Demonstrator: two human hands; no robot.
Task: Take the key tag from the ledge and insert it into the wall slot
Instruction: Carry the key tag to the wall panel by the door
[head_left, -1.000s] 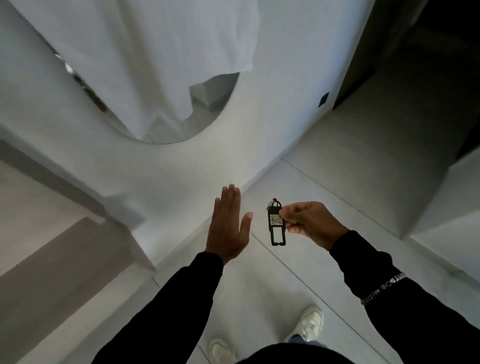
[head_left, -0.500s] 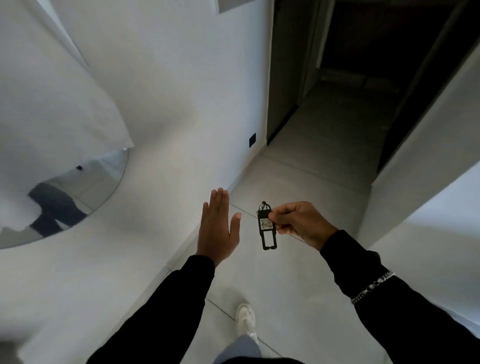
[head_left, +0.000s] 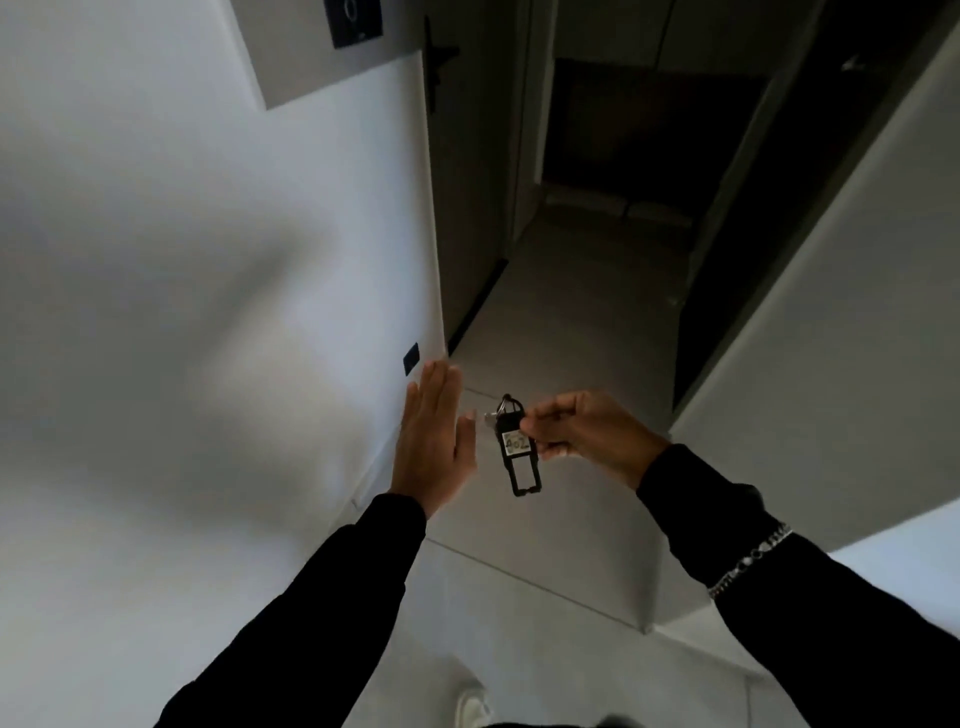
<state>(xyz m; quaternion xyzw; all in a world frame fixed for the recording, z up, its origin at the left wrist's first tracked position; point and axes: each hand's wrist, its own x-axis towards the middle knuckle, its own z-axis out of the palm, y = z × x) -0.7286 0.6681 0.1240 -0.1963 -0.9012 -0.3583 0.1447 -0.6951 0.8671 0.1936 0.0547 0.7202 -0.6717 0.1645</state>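
A black key tag (head_left: 518, 452) with a white label and a metal ring on top hangs upright, pinched at its upper part by my right hand (head_left: 582, 434). My left hand (head_left: 434, 441) is held flat with fingers together and pointing up, just left of the tag and not touching it. High on the white wall at the top left sits a dark panel (head_left: 353, 22) on a grey plate; whether it is the wall slot I cannot tell. The ledge is out of view.
A white wall (head_left: 208, 312) fills the left side, with a small dark socket (head_left: 411, 358) low down near my left hand. Ahead a tiled corridor (head_left: 566, 322) leads to a dark doorway (head_left: 639, 130). Another wall (head_left: 841, 312) rises at the right. My shoe (head_left: 470, 706) shows below.
The view has swung right and up along the wall: the mirror and hanging cloth left the frame and the dark panel appeared at the top. Both hands kept their pose, the tag still held.
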